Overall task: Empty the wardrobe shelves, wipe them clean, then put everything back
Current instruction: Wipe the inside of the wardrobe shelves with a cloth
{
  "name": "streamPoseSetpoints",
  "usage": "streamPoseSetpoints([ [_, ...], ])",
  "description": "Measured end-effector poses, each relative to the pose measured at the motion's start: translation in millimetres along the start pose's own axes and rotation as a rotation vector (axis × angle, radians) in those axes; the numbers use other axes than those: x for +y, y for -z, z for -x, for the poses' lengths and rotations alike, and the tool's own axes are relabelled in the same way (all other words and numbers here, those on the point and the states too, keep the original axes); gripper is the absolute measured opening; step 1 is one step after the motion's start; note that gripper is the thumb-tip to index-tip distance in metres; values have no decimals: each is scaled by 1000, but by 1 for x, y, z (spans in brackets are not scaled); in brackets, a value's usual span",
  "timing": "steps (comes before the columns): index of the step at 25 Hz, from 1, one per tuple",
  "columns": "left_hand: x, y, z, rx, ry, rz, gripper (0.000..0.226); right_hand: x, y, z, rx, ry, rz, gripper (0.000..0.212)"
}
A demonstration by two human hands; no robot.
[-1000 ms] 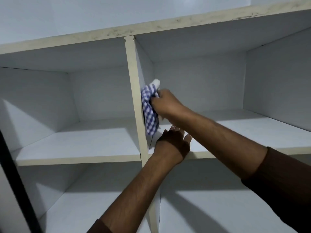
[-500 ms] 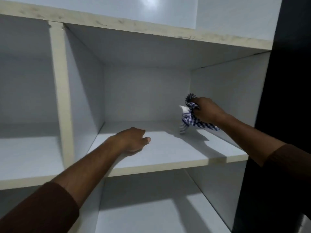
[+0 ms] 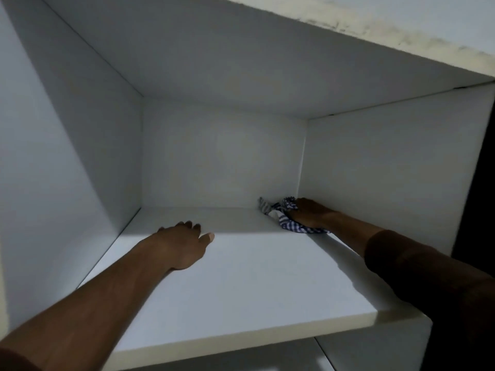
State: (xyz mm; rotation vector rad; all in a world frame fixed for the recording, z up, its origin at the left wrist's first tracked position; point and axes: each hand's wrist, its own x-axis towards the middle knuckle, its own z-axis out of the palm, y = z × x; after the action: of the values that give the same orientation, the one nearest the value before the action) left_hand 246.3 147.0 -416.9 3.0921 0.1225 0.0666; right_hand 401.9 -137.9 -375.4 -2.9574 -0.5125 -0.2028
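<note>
Pressed flat under the right hand (image 3: 310,214), a blue-and-white checked cloth (image 3: 285,219) lay bunched on the shelf board (image 3: 254,285); the fingers reached forward over the fabric, though whether they curled into it or only pushed it down could not be told from this angle. Nearest the camera, the pale front edge of the board ran across the lower part of the view, with a lower shelf (image 3: 294,354) showing beneath it. Both forearms reached in over that edge, each with a dark brown sleeve (image 3: 417,269) pushed back from the wrist. Farther in, the left hand (image 3: 182,243) rested palm down on the bare board, left of centre, its fingers loosely extended and its thumb spread toward the right, holding nothing. It lay well apart from the cloth. Beyond it, the right hand and cloth sat in the far right corner of the compartment, just beside the right side panel (image 3: 375,178) and close to the back panel (image 3: 222,156). One crumpled end of the cloth stuck out to the left of the hand, toward the back panel. Above, the underside of the upper shelf (image 3: 214,62) closed the compartment, its front edge scuffed and stained.
</note>
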Motion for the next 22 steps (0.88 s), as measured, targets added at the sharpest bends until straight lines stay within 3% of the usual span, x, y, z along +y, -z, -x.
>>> streamPoseSetpoints([
  [6, 0, -8, -17, 29, 35, -16, 67, -70, -30, -39, -19, 130, -67, 51],
  [9, -4, -11, -17, 56, 29, 29, 65, -139, -39, -22, 33, 311, -158, 41],
  [12, -5, -12, -14, 95, 28, 81, 62, -146, -25, -7, 82, 445, -83, 34],
  [15, 0, -9, -14, 58, 51, 48, 63, -67, 8, -10, 220, 241, -126, 37],
  [18, -1, -8, -17, 46, 52, 35, 65, 0, 2, 8, 104, -30, 23, 44],
  [22, -1, -9, -16, 30, 52, 44, 67, -33, -25, 21, 95, 44, 82, 44],
])
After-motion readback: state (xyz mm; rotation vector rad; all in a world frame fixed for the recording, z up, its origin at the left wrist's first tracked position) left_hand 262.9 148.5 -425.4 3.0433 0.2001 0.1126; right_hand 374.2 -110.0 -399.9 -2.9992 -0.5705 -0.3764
